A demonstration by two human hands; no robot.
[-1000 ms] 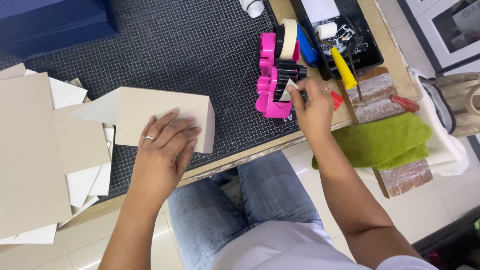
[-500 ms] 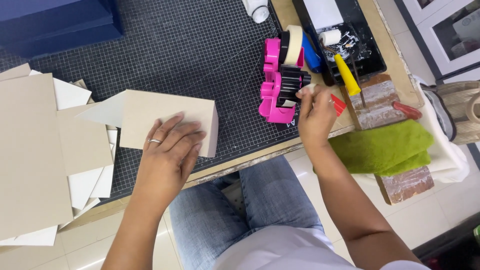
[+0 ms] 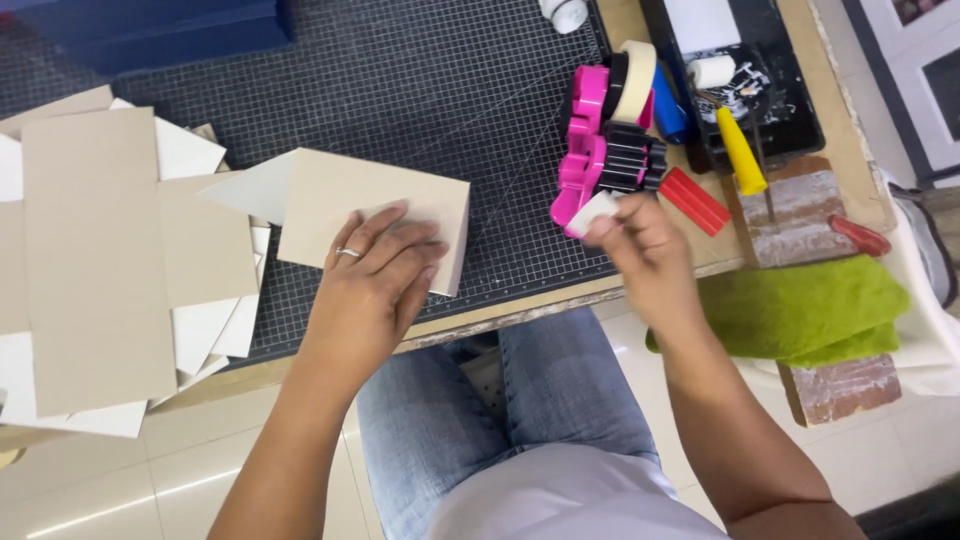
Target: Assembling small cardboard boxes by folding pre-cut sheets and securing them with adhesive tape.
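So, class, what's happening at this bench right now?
A seated person presses the left hand flat on a folded beige card box lying on the black cutting mat. The right hand pinches a strip of pale tape at the pink dispenser. More card pieces are stacked on the left, and a green cloth lies on the right.

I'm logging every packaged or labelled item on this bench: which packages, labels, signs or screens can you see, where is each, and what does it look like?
No signs or screens in view.
Folded cardboard box: on the black cutting mat under the left hand, flat, tan, unprinted.
Blue box: top left edge of the mat, dark blue, rectangular.
White strip: pinched in the right hand at the pink tape dispenser; plain white.
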